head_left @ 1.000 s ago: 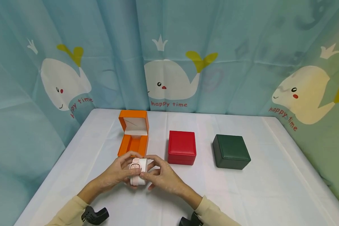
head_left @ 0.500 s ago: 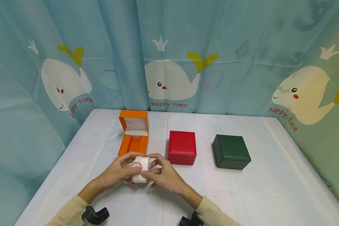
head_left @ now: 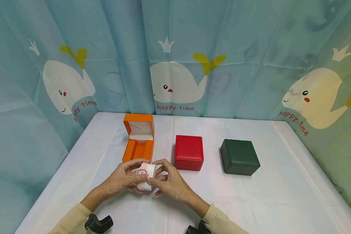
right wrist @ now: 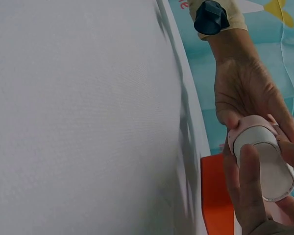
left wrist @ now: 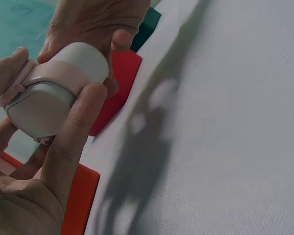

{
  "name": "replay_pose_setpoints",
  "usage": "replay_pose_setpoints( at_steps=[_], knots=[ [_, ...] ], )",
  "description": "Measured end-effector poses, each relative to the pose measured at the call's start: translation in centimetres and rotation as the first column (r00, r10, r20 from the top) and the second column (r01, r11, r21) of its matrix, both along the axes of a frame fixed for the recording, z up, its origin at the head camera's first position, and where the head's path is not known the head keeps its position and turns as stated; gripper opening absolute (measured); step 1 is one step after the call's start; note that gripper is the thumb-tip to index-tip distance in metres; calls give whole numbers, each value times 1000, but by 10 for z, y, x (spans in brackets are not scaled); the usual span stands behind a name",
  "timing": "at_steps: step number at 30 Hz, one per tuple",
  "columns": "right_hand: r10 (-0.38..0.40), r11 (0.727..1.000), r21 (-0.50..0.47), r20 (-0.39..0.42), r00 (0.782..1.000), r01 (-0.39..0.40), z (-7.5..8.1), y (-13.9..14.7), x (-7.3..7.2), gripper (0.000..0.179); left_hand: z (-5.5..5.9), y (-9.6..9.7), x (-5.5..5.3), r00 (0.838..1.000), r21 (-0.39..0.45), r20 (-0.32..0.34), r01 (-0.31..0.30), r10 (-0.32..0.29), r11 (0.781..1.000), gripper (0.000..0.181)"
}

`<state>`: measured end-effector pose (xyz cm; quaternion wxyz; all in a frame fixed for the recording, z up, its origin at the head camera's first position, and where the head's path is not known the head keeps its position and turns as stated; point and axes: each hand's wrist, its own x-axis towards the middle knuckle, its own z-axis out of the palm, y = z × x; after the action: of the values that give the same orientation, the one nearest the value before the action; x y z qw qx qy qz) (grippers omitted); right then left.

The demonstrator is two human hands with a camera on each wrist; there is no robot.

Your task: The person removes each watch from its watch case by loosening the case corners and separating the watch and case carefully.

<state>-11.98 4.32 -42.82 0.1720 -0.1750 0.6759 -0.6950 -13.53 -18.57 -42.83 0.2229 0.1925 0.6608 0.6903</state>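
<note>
A pink-strapped watch (head_left: 141,171) is wrapped around a white watch cushion (head_left: 151,170), held above the white table. My left hand (head_left: 121,178) grips the watch from the left, its thumb at the lower part of the watch face. From the right, my right hand (head_left: 170,182) pinches the cushion's bare end between thumb and fingers. The left wrist view shows the pink strap (left wrist: 59,72) crossing the rounded cushion, with left fingers on both sides. In the right wrist view, the cushion's flat end (right wrist: 273,171) lies between the right fingers. Just beyond the hands stands an orange watch box (head_left: 138,126), lid raised.
A closed red box (head_left: 188,152) stands to the right of the orange one. Farther right is a closed dark green box (head_left: 240,157). Behind the table (head_left: 269,201) hangs a blue curtain (head_left: 120,32) printed with whales.
The watch on its cushion has shifted slightly to the right and tilted a little in my hands. Both hands keep hold of it. The boxes have stayed put.
</note>
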Motion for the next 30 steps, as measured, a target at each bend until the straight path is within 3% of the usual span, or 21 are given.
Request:
replay_pose_setpoints(
  at_steps=[20,27,30],
  knots=[
    [-22,999,49,-32,999,24,1,2,0,48,0,-2,1,1000,-10,4,-27,27,1000,57],
    [-75,997,0,-10,997,75,-1,4,-1,49,1,-11,1,992,14,33,-123,122,992,59],
    [-93,996,-9,-6,996,93,-1,7,-2,50,3,-18,2,991,39,31,-129,128,991,61]
  ],
)
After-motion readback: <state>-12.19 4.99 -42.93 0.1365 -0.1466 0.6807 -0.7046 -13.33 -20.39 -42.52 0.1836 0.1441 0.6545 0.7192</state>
